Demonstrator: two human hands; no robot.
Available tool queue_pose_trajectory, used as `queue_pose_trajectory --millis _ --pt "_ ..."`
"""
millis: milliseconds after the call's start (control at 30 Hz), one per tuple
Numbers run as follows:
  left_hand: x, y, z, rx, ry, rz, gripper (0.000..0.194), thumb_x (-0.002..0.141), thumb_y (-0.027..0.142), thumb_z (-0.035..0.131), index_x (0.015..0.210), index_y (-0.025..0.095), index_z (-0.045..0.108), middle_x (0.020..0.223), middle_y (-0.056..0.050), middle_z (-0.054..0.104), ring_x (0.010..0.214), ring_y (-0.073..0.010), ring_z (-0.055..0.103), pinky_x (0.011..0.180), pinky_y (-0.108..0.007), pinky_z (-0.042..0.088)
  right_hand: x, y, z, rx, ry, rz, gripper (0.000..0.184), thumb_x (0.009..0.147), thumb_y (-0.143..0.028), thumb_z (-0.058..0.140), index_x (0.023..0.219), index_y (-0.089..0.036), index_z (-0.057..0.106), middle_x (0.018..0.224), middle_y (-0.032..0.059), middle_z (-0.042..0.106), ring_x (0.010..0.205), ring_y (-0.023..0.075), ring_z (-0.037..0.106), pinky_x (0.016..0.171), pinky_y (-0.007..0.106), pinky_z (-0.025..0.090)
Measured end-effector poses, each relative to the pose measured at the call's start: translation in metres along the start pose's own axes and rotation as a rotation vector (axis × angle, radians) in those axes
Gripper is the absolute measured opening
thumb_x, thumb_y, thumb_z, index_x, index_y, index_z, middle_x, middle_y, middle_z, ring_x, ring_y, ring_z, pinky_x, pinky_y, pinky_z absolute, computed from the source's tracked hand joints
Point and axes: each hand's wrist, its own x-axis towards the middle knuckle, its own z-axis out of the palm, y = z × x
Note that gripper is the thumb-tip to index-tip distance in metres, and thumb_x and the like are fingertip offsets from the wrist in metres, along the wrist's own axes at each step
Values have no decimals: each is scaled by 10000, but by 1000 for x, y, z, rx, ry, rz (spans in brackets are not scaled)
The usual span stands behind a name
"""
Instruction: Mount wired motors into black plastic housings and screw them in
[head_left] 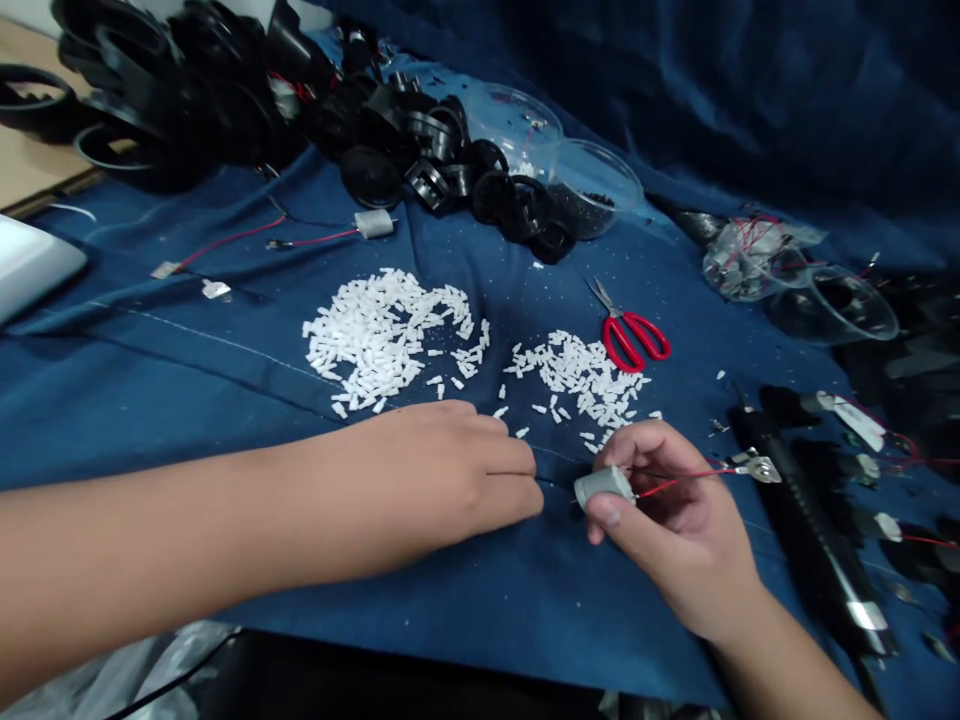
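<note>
My right hand point(675, 530) holds a small grey electric motor point(604, 487) between thumb and fingers. Red wires point(679, 482) run from the motor to a small metal contact piece point(763, 469) on the right. Left of the motor, my left hand point(480, 465) is closed, its fingers bent down just above the blue cloth. Its fingertips are hidden, so what they may pinch cannot be seen. Beyond the hands lie a larger pile of small white plastic pieces point(367, 335) and a smaller pile of white pieces point(577, 375). Red-handled scissors point(634, 338) touch the smaller pile.
Black round housings point(442, 140) heap up at the back. Clear plastic cups point(596, 190) stand beside them. Another motor with wires point(374, 223) lies at back left. A long black tool point(810, 520) and several wired motors lie at right. The cloth's front edge is near my arms.
</note>
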Motion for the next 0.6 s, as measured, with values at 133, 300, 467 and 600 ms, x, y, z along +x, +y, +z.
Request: queue_pose_trajectory --millis 133,300,467,600 --pt "0 -4 6 -159 41 44 241 1030 149 550 1209 264 662 1122 -25 770 938 -217 657 837 -370 467 -3 0 -2 -84 -35 -79 265 891 -339 849 1009 -242 632 768 -17 614 608 109 549 548 216 494" --pt "5 -3 11 -213 114 36 197 1013 141 605 1128 260 712 1203 -16 760 949 -208 663 846 -377 483 -5 3 -2 -237 -76 -170 272 914 -375 831 1022 -254 613 821 -2 639 656 134 588 558 246 488" --pt "7 3 10 -233 126 -31 100 1028 179 631 1049 237 709 983 -4 750 856 -191 641 788 -360 453 -7 8 -2 -376 -100 -264 311 903 -395 842 1047 -259 602 876 9 636 698 148 610 610 287 498" --pt "7 8 10 -258 132 -96 45 1020 182 635 1021 226 634 895 7 707 815 -192 616 770 -353 437 -9 10 -3 -388 -109 -264 317 906 -368 840 1079 -264 596 919 19 642 752 164 630 640 307 513"
